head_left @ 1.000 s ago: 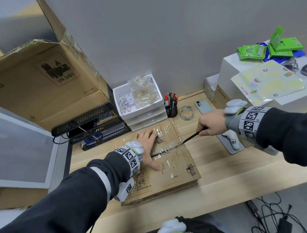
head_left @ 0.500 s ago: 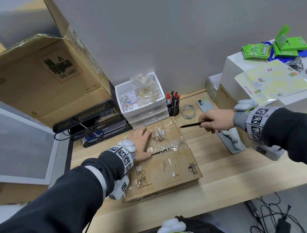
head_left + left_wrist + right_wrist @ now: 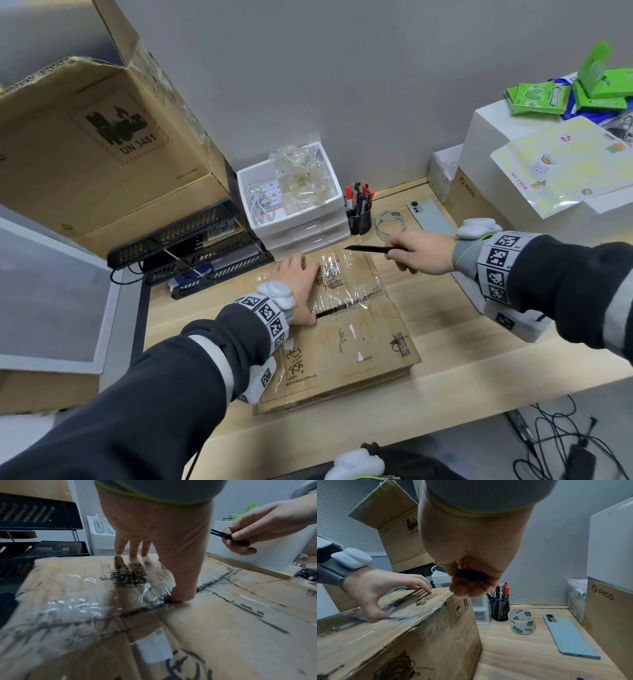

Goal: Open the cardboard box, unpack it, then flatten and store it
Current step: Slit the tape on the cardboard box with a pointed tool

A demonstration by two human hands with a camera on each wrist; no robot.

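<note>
Under the fingers of our left hand [image 3: 297, 287] lies the cardboard box [image 3: 346, 346], flat on the wooden worktop [image 3: 455, 349] and closed. The fingers are spread and nearly straight, their tips resting on the far flap, while the thumb [image 3: 180, 596] presses down into the dark slit of the centre seam. Clear packing tape [image 3: 342, 291] wrinkles across the lid on both sides of the thumb; along the seam to the right of it the tape looks cut through, and we judge the slit done for most of its length, though the stretch under and left of the thumb is hidden in the head view.

Our right hand [image 3: 423, 251] hovers clear of the box, just beyond its far right corner, its fingers clenched round the dark handle of a utility knife [image 3: 368, 249] whose blade points left, toward the pen holder [image 3: 359, 221]. Just beyond those knuckles a tape roll [image 3: 521, 622] and a phone [image 3: 570, 635] lie on the worktop.

So we reckon the opening step is nearly over: the seam is parted, but both flaps lie down, and tape seems to run over the box's side edges, which may need cutting before the flaps can lift. Nothing has been unpacked, and the flattening and storing are all ahead of us. We cannot tell what is inside.
</note>
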